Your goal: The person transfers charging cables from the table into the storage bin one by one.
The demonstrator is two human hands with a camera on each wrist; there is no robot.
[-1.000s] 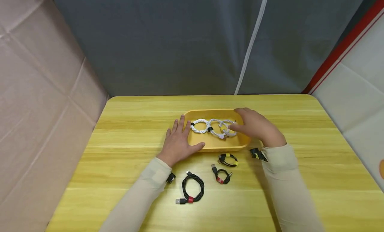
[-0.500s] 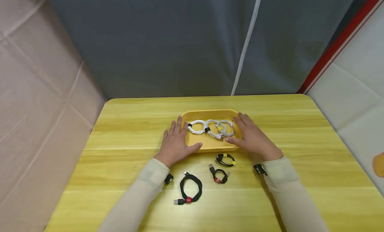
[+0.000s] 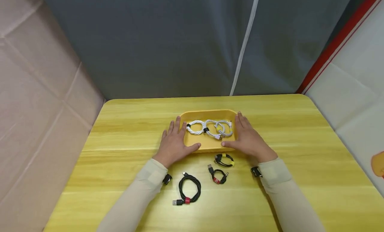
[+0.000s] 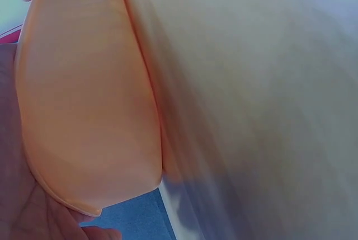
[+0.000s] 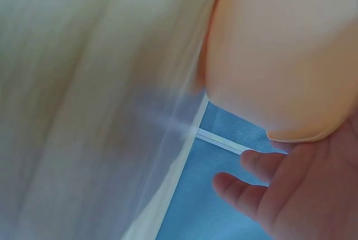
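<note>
A shallow yellow tray [image 3: 207, 112] sits mid-table with three coiled white cables [image 3: 210, 129] side by side inside it. My left hand [image 3: 175, 140] lies against the tray's left end, fingers straight along the side and thumb at the front wall. My right hand [image 3: 247, 138] mirrors it at the right end, thumb at the front corner. In the left wrist view the tray [image 4: 84, 111] fills the left side, with my palm [image 4: 22, 212] against it. The right wrist view shows the tray [image 5: 279, 55] above my relaxed fingers [image 5: 263, 167].
Three coiled black cables lie on the yellow wooden table [image 3: 300, 142] in front of the tray: a large one with a red tie [image 3: 189, 189], a small one with a red tie [image 3: 219, 176], and one with a yellow tie [image 3: 224, 159]. Grey fabric hangs behind, cardboard at left.
My right hand has drawn back from over the white cables and settled against the tray's right end. The left hand has stayed at the left end.
</note>
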